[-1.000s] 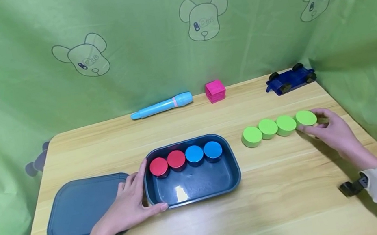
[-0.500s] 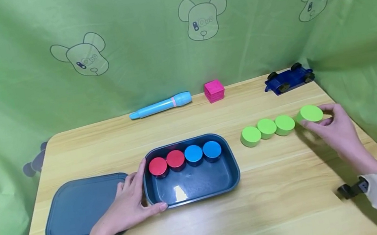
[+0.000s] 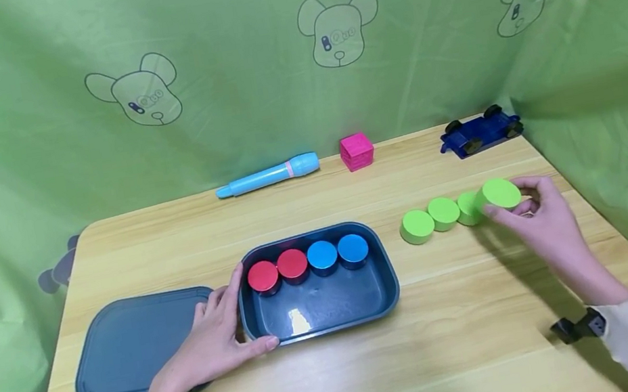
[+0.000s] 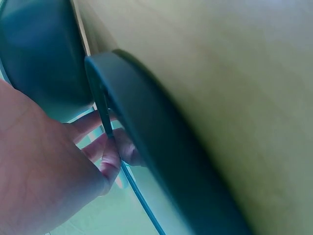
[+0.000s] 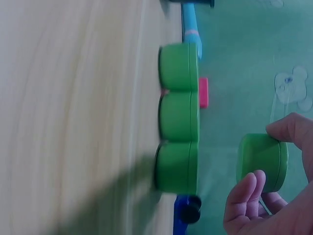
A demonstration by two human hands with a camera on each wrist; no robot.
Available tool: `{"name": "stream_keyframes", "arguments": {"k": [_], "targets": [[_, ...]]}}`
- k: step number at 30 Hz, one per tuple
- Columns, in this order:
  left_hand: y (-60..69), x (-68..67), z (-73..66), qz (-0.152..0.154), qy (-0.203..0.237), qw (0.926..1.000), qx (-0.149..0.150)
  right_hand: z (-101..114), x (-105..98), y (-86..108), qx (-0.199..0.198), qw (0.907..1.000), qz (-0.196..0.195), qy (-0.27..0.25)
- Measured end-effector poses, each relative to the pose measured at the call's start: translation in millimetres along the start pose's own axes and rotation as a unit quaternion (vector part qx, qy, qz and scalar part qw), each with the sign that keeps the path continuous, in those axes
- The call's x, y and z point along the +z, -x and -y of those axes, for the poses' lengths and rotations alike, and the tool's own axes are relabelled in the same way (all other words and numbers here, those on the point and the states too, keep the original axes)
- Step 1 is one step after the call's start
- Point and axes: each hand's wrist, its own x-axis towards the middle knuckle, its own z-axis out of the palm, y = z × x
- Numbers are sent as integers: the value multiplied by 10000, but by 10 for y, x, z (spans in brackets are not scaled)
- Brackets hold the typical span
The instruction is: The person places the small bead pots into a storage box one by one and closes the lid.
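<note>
In the head view, my left hand (image 3: 208, 346) holds the left end of a dark blue rectangular box (image 3: 335, 326), thumb at its front rim. The box rests on the table with two red (image 3: 293, 264) and two blue round containers (image 3: 353, 249) along its back side. My right hand (image 3: 546, 221) pinches a small green round container (image 3: 500, 192) between thumb and fingers, raised off the table. A lid seam shows on this held container (image 5: 261, 161) in the right wrist view. Three matching green containers (image 3: 417, 226) stand in a touching row just left of it.
A flat dark blue lid (image 3: 134, 344) lies left of the box, partly under my left forearm. Along the table's back edge are a light blue pen-like object (image 3: 268, 176), a pink cube (image 3: 357, 151) and a blue toy car (image 3: 481, 132). Green curtain (image 3: 245, 70) borders the table.
My right hand has lifted the rightmost green container from the row's end and moved it left, partly over its nearest neighbour in the view. The left hand and box have stayed put.
</note>
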Motion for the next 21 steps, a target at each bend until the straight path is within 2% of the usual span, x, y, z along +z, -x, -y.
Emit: {"name": "stream_keyframes", "arguments": {"k": [7, 14, 21], "targets": [[7, -1, 3, -8, -9, 10000, 25, 146, 171, 77, -412, 9987, 240, 162], [-2, -6, 11, -60, -5, 10000, 72, 325, 363, 129, -872, 9950, 488, 91], [-5, 8, 15, -60, -10, 10000, 38, 529, 567, 169, -1087, 9905, 837, 86]]}}
